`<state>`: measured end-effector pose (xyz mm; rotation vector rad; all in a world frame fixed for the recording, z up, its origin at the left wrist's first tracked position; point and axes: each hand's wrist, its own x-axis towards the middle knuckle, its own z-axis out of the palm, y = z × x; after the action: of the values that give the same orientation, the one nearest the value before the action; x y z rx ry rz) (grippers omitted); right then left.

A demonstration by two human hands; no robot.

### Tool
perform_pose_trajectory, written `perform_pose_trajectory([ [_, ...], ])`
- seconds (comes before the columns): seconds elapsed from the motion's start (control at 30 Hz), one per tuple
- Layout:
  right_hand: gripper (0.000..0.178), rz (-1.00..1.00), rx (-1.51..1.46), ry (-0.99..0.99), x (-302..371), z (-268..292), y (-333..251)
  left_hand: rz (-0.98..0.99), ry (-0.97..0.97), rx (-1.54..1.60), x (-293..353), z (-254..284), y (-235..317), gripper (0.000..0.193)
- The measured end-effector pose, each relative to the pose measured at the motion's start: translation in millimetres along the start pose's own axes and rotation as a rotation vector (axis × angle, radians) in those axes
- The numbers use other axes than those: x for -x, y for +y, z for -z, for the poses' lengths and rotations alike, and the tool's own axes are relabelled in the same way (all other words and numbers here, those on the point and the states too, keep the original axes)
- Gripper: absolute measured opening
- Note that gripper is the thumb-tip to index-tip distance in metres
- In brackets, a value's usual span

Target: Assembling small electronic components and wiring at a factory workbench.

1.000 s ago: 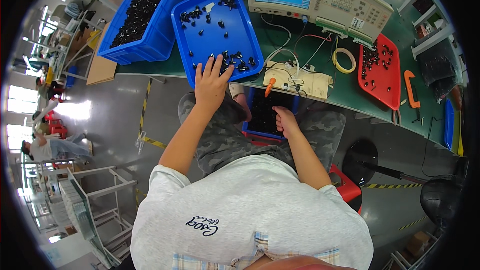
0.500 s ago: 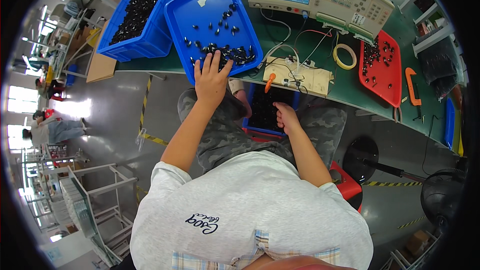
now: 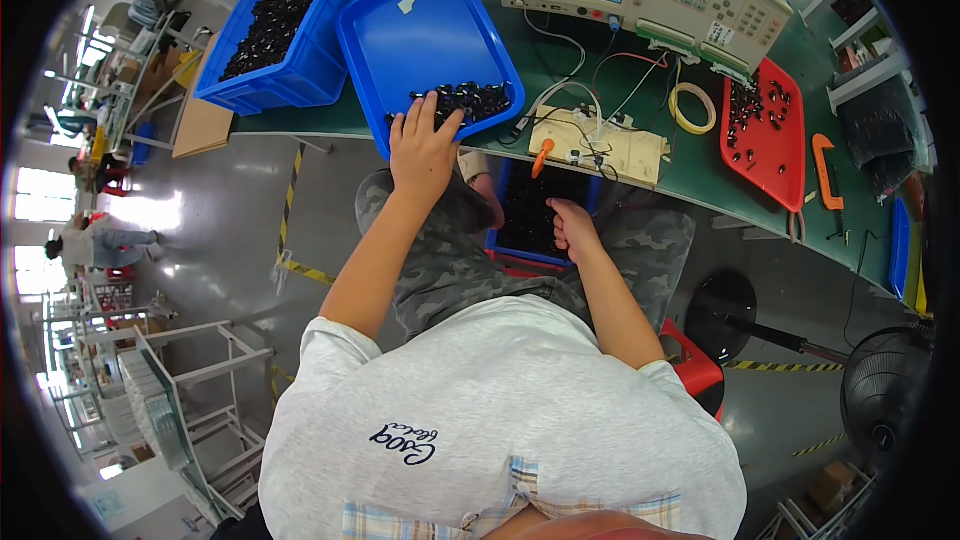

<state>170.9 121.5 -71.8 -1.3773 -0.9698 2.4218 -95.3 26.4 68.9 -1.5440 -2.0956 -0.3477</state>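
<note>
My left hand lies over the near edge of a blue tray, fingers stretched and apart, tips at a pile of small black glossy parts. The pile is gathered along the tray's near end. My right hand is closed in front of the table edge, thumb and fingers pressed together; whatever it may hold is too small to make out. Below it, partly under the table, a blue bin contains dark parts. An orange-handled tool or clip is just beyond my right hand, at the fixture's edge.
Left of the tray stands a deep blue crate full of black parts. A bench meter with a screen is behind a wired, tan fixture board. Rightward are a tape roll, a red tray and an orange tool.
The black parts once scattered across the blue tray are now bunched at its near end. My left hand stays at the edge; the right has barely moved.
</note>
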Motion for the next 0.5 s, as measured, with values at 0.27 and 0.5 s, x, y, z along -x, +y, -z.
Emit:
perform_pose_trajectory([
  [0.27, 0.027, 0.005, 0.001, -0.006, 0.2, 1.0, 0.3, 0.07, -0.184, 0.185, -12.1, 12.4, -4.0, 0.054],
  [0.5, 0.027, 0.007, 0.006, -0.003, -4.7, 3.8, 5.0, 0.2, -0.371, 0.194, -48.9, 29.8, -8.2, 0.084],
])
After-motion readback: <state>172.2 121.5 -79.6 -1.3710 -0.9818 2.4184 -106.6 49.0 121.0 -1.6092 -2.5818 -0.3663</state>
